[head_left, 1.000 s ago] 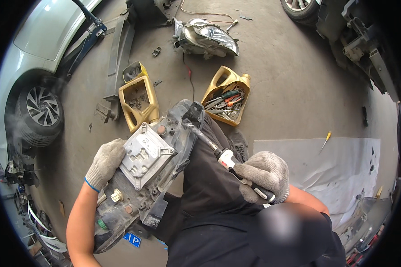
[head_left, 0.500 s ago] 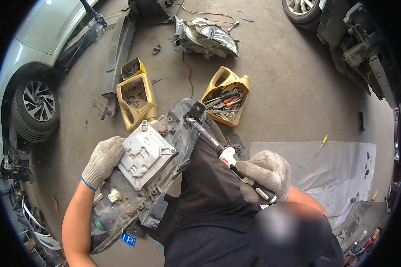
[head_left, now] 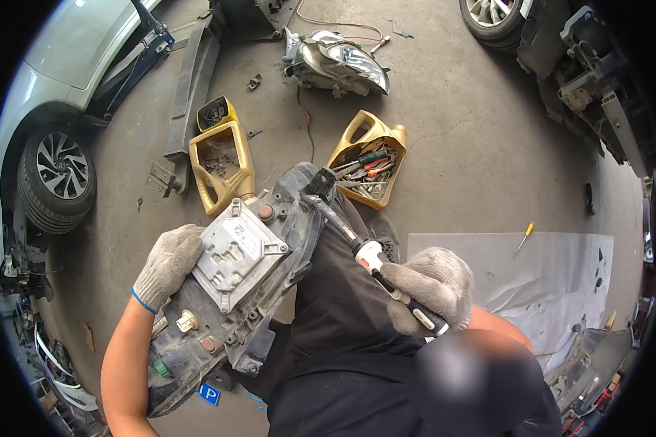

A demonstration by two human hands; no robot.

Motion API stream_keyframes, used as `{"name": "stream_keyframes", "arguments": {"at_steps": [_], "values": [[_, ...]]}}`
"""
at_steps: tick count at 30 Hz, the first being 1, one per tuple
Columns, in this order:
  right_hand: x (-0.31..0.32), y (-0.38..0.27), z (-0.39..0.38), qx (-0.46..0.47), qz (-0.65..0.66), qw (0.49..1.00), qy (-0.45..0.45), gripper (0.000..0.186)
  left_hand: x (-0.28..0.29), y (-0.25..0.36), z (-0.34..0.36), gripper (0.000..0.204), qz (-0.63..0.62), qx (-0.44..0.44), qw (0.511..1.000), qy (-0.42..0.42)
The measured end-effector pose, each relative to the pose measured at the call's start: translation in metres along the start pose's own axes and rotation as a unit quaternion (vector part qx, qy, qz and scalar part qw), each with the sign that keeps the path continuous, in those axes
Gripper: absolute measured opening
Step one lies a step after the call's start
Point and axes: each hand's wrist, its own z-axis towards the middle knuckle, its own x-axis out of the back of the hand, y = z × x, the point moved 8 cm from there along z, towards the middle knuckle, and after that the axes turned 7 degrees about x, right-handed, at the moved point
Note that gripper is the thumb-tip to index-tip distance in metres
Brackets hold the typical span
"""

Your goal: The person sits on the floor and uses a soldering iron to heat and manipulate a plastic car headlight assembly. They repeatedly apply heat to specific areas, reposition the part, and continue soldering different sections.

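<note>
Across my lap lies a car headlight housing (head_left: 270, 336), its dark back side up, with a square silver metal module (head_left: 242, 251) screwed to it. My left hand (head_left: 171, 264), in a grey knit glove, is closed on the housing's left side at the module's edge; its fingertips are partly hidden. My gloved right hand (head_left: 434, 290) grips a stick-shaped tool (head_left: 370, 256) with a white and black handle and a long metal barrel. The barrel's tip meets or nearly meets a dark bracket at the housing's upper right corner; contact cannot be made out.
Beyond the housing stand a cut-open gold jug (head_left: 244, 171) with small parts and another gold jug (head_left: 395, 191) full of hand tools. A second headlight (head_left: 342, 64) lies farther off. Right are a white sheet (head_left: 481, 266) and a yellow-handled screwdriver (head_left: 523, 239). Cars flank both sides.
Almost nothing differs. The view has shifted very slightly; both hands, the tool and the headlight housing keep their places.
</note>
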Motion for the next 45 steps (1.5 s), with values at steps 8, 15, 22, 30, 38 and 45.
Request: {"name": "stream_keyframes", "arguments": {"at_steps": [8,15,22,30,38,45], "values": [[-0.005,-0.008,0.009,0.006,-0.008,0.999,-0.035,0.054,-0.001,0.001,-0.001,0.051,-0.018,0.015,1.000,-0.006],[-0.004,-0.011,0.014,0.017,0.014,1.000,-0.016,0.055,-0.002,0.015,-0.008,0.081,-0.090,-0.006,0.995,-0.029],[-0.005,-0.012,0.013,0.006,-0.017,1.000,-0.015,0.052,0.000,0.014,-0.010,0.081,-0.076,0.013,0.997,-0.022],[-0.006,-0.015,0.021,0.020,-0.011,0.999,-0.029,0.058,0.001,0.013,-0.010,0.079,-0.071,0.020,0.997,-0.018],[-0.007,-0.012,0.022,0.009,-0.014,1.000,-0.022,0.058,0.002,0.016,-0.009,0.078,-0.053,0.019,0.998,-0.018],[0.000,-0.005,0.015,-0.027,-0.017,0.999,0.010,0.049,0.002,0.014,-0.009,0.081,-0.055,0.003,0.998,-0.019]]}}
